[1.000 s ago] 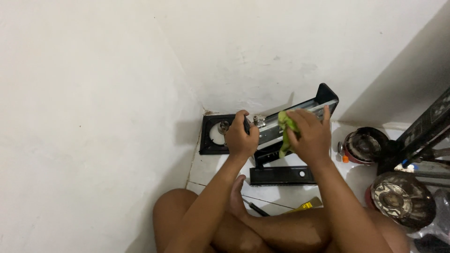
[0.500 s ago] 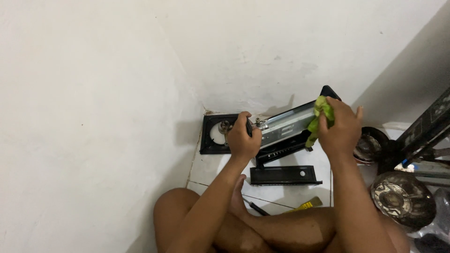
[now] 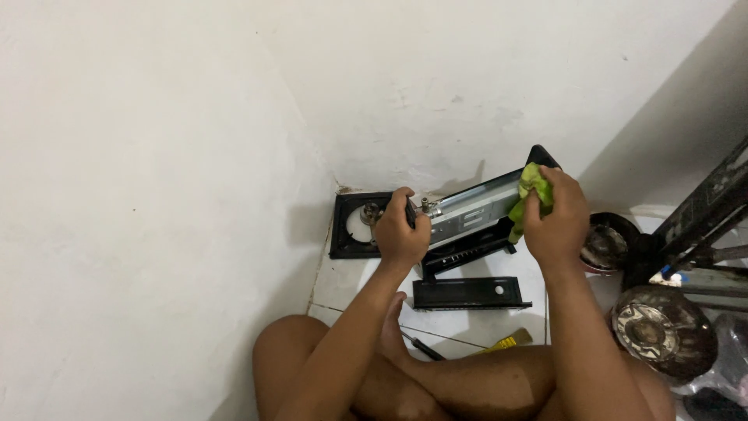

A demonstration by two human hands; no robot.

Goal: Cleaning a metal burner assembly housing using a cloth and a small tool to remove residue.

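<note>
Two hands on long black-and-silver metal stove body point(image 3: 467, 222), tilted up on edge over white tiled floor point(image 3: 343, 284) in wall corner: looks rigid, fairly heavy, probably sharp-edged sheet metal, best gripped at frame ends, not glossy face. Left hand point(image 3: 401, 234) clamped shut around burner end; right hand point(image 3: 555, 218) closed on soft, light crumpled green cloth point(image 3: 530, 191), pressed against far end.

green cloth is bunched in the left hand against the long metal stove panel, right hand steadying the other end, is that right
Not quite: the hands are swapped. The head view shows the crumpled green cloth bunched in the right hand against the long silver metal stove panel, while the left hand steadies the other end.
</note>
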